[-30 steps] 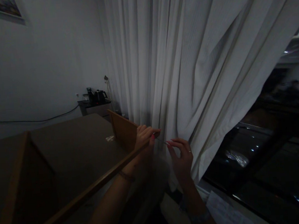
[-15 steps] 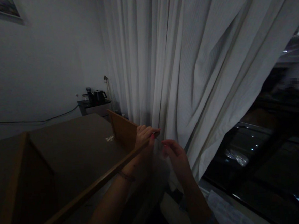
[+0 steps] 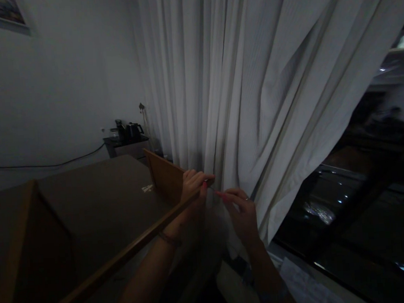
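Observation:
A brown wooden piece of furniture, with upright panels joined to a long board [image 3: 135, 246], rests partly on the dark table [image 3: 110, 176]. My left hand [image 3: 192, 185] is closed around the board's far right corner, its fingers on top and the thumb at the edge. Just to the right, my right hand [image 3: 239, 209] pinches a thin rod-like tool [image 3: 212, 189] that points at that corner. Its kind is too small and dim to make out. Whether its tip touches the wood I cannot tell. Beside the right panel [image 3: 163, 170] lie several small pale pieces [image 3: 147, 188].
A long white curtain [image 3: 214, 77] hangs close behind my hands. Dark window glass [image 3: 358, 214] stands to the right. In the far corner a low cabinet [image 3: 129, 148] carries a black kettle [image 3: 133, 130]. Pale sheets [image 3: 308, 282] lie at lower right.
My right hand's fingers have turned and drawn together around the thin tool near the corner. My left hand keeps its hold on the board. The view has shifted slightly.

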Demonstrator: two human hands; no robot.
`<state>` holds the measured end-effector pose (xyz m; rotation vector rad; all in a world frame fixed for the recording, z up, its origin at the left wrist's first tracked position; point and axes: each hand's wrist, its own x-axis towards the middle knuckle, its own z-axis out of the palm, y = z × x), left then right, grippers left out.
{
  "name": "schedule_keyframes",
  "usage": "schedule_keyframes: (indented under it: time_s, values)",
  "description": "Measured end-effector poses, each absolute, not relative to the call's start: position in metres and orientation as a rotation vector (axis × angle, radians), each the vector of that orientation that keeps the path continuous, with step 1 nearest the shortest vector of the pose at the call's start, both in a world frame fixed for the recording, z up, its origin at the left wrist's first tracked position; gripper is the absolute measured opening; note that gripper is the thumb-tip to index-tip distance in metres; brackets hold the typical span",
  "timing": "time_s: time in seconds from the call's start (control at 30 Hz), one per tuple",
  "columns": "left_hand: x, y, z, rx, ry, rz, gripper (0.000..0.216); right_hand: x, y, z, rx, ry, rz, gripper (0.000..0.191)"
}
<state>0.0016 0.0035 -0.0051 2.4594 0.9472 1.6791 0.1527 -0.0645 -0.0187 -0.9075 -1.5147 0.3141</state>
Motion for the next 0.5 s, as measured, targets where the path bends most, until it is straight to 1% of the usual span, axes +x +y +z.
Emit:
schedule_keyframes:
  time_s: [0.07, 0.23, 0.3, 0.37, 0.4, 0.5]
  values:
    - [0.002, 0.003, -0.004, 2.473, 0.948, 1.684, 0.051, 0.150, -0.063, -0.015, -0.930, -1.423, 0.351, 0.020]
    - [0.002, 0.002, -0.003, 2.474, 0.945, 1.683, 0.054, 0.142, -0.059, -0.012, -0.901, -1.188, 0.758, 0.028]
    - [0.002, 0.002, -0.003, 2.469, 0.924, 1.702, 0.054, 0.140, -0.058, -0.015, -0.881, -1.141, 0.853, 0.032]
    - [0.002, 0.003, -0.005, 2.470, 0.916, 1.722, 0.053, 0.139, -0.058, -0.019, -0.876, -1.146, 0.820, 0.029]
    - [0.002, 0.004, -0.006, 2.473, 0.915, 1.728, 0.053, 0.139, -0.058, -0.022, -0.886, -1.164, 0.750, 0.027]
    - [0.002, 0.005, -0.007, 2.473, 0.905, 1.750, 0.050, 0.142, -0.059, -0.029, -0.950, -1.270, 0.374, 0.016]
